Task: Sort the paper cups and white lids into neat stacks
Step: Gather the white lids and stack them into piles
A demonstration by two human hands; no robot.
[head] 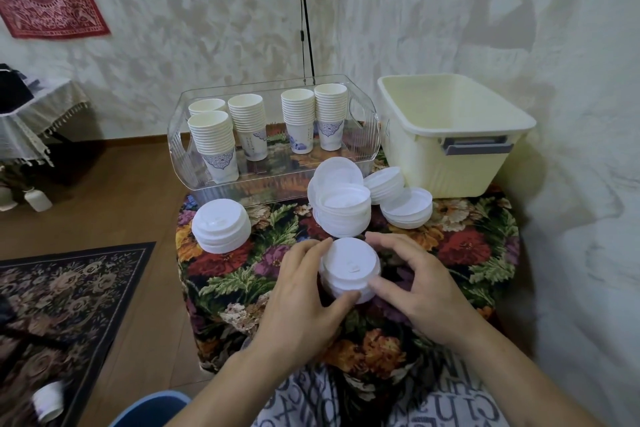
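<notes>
A stack of white lids [349, 267] stands near the front of the floral table. My left hand [304, 291] grips its left side and my right hand [412, 284] grips its right side, fingers and thumbs curled round the stack. A neat lid stack [221, 225] stands at the left. Upturned lids [343, 208] are piled in the middle, with more loose lids [407, 208] to the right and a tilted group [384, 184] behind. Several stacks of paper cups [214, 142] stand in a clear plastic tray [180, 149].
A cream plastic bin [450, 156] stands at the back right, close to the wall. The floral tablecloth [235, 270] covers a small table. A patterned rug [62, 288] lies on the wooden floor to the left, with a white bottle [48, 400] on it.
</notes>
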